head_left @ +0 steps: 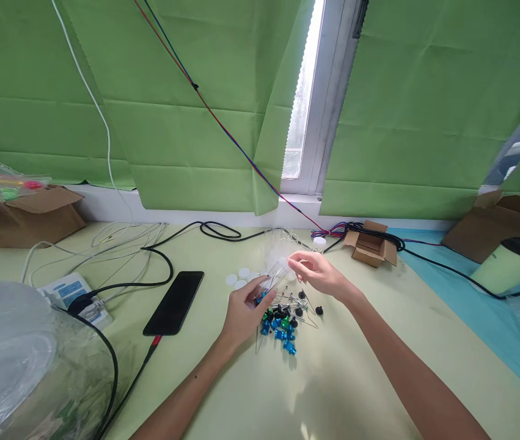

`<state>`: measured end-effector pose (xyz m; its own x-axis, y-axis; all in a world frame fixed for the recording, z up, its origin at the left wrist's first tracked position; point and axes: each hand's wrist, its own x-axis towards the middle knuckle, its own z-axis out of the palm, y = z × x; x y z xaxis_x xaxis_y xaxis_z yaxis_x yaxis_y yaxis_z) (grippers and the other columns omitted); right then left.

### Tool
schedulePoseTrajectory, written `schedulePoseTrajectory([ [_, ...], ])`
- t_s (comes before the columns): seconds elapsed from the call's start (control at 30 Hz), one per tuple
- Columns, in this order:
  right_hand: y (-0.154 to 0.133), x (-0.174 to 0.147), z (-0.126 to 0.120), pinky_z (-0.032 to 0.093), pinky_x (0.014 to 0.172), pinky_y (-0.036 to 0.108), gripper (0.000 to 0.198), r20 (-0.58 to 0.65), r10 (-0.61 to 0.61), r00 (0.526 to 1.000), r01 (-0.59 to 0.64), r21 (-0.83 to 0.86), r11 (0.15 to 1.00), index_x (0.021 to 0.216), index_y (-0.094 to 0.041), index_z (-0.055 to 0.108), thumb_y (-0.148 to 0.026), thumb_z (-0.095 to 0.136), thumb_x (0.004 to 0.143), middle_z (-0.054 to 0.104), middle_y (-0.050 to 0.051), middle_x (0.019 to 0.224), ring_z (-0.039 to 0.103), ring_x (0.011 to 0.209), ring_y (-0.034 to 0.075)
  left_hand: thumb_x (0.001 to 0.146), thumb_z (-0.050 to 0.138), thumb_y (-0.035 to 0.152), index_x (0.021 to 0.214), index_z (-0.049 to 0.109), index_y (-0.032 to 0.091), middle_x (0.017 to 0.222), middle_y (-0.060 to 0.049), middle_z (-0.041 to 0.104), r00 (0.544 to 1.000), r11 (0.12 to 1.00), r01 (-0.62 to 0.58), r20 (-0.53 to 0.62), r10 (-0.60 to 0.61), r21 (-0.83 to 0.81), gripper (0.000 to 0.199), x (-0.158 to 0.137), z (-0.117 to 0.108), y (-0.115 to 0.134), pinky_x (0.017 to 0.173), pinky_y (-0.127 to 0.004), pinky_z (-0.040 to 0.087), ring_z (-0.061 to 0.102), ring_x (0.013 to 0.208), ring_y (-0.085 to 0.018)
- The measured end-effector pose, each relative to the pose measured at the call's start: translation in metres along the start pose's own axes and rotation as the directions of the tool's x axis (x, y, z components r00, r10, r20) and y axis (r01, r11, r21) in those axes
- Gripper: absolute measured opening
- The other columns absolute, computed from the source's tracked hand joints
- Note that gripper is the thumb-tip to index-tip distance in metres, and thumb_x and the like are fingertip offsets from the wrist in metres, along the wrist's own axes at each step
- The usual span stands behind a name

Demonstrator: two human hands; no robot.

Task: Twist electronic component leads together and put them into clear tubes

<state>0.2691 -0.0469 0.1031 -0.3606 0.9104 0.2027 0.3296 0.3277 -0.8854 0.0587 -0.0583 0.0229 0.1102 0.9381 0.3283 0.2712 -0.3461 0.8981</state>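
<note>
My left hand [245,311] is wrapped round a small clear plastic tube [278,274], which tilts up to the right. Some blue pieces show at its lower end, partly behind my fingers. At the tube's upper end, my right hand [315,273] has its fingers pinched together; whatever they hold is too small to make out. Just below both hands lies a loose pile of small parts: blue metallic pieces [289,348], green ones [286,322], black knob-like ones [319,310] and thin metal pins. White round caps [231,280] lie left of the tube.
Behind my hands stand clear containers [274,243] and a white cap [319,242]. A black phone [175,304] with a cable lies left. Further out are a power strip [76,296], plastic-wrapped roll [7,354], small open carton [370,244], black cables and a pale green tumbler [507,266].
</note>
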Motion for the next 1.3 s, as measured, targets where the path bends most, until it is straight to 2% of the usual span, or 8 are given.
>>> schedulePoseTrajectory([
  [0.13, 0.001, -0.001, -0.001, 0.04, 0.055, 0.025, 0.038, 0.028, -0.014, 1.0, 0.014, 0.013, 1.0, 0.095, -0.018, 0.063, -0.053, 0.05, 0.093, 0.058, 0.002, 0.077, 0.048, 0.061, 0.011, 0.082, 0.067, 0.045, 0.109, 0.07, 0.014, 0.068, 0.001, 0.046, 1.0, 1.0, -0.008, 0.003, 0.008, 0.02, 0.041, 0.0, 0.0, 0.001, 0.059, -0.025, 0.035, 0.039, 0.063, -0.013],
  [0.27, 0.003, 0.0, -0.001, 0.04, 0.055, 0.025, 0.038, 0.041, -0.013, 0.999, 0.012, 0.013, 1.0, 0.106, -0.018, 0.061, -0.052, 0.052, 0.092, 0.058, 0.001, 0.075, 0.048, 0.061, 0.012, 0.081, 0.067, 0.044, 0.109, 0.07, 0.015, 0.066, 0.002, 0.046, 1.0, 0.999, -0.021, 0.006, 0.02, 0.038, 0.04, -0.001, 0.0, -0.001, 0.058, -0.025, 0.034, 0.039, 0.062, -0.012],
  [0.5, -0.002, -0.002, -0.001, 0.037, 0.053, 0.024, 0.034, 0.072, -0.019, 0.997, 0.018, 0.013, 1.0, 0.098, -0.019, 0.06, -0.051, 0.052, 0.093, 0.054, -0.001, 0.073, 0.046, 0.061, 0.011, 0.08, 0.07, 0.042, 0.111, 0.069, 0.016, 0.073, 0.0, 0.058, 0.998, 0.995, -0.064, 0.014, 0.063, 0.072, 0.04, -0.003, -0.001, 0.003, 0.063, -0.026, 0.042, 0.048, 0.065, -0.013],
  [0.63, -0.003, -0.003, -0.001, 0.034, 0.053, 0.024, 0.034, 0.053, -0.012, 0.999, 0.013, -0.019, 1.0, 0.095, -0.019, 0.058, -0.052, 0.056, 0.09, 0.052, -0.002, 0.073, 0.045, 0.061, 0.011, 0.077, 0.074, 0.041, 0.115, 0.068, 0.016, 0.081, -0.003, 0.064, 0.995, 0.99, -0.1, 0.024, 0.099, 0.102, 0.046, -0.005, -0.001, 0.003, 0.068, -0.027, 0.046, 0.054, 0.069, -0.015],
  [0.8, -0.001, -0.002, 0.0, 0.03, 0.052, 0.023, 0.033, 0.027, -0.04, 0.999, 0.041, -0.056, 0.998, 0.092, -0.02, 0.057, -0.052, 0.062, 0.086, 0.042, -0.005, 0.067, 0.038, 0.058, 0.01, 0.08, 0.071, 0.039, 0.118, 0.067, 0.018, 0.088, -0.005, 0.068, 0.989, 0.98, -0.145, 0.043, 0.14, 0.139, 0.043, -0.006, -0.001, 0.0, 0.069, -0.029, 0.049, 0.058, 0.073, -0.016],
  [1.07, -0.001, -0.002, 0.007, 0.026, 0.051, 0.024, 0.034, 0.019, -0.06, 0.998, 0.063, -0.273, 0.96, 0.1, -0.022, 0.065, -0.051, 0.05, 0.094, 0.031, -0.005, 0.065, 0.031, 0.057, 0.011, 0.082, 0.068, 0.037, 0.114, 0.067, 0.017, 0.08, -0.003, 0.067, 0.986, 0.973, -0.168, 0.032, 0.165, 0.16, 0.038, -0.007, 0.0, 0.003, 0.065, -0.027, 0.049, 0.056, 0.067, -0.014],
  [1.3, 0.0, -0.001, 0.021, 0.025, 0.05, 0.023, 0.035, -0.065, -0.053, 0.996, 0.024, -0.391, 0.92, 0.088, -0.022, 0.061, -0.054, 0.047, 0.094, 0.03, -0.007, 0.058, 0.03, 0.053, 0.011, 0.084, 0.066, 0.036, 0.114, 0.066, 0.017, 0.081, -0.003, 0.068, 0.982, 0.967, -0.191, 0.045, 0.186, 0.169, 0.035, -0.007, -0.001, 0.001, 0.065, -0.027, 0.049, 0.057, 0.067, -0.014],
])
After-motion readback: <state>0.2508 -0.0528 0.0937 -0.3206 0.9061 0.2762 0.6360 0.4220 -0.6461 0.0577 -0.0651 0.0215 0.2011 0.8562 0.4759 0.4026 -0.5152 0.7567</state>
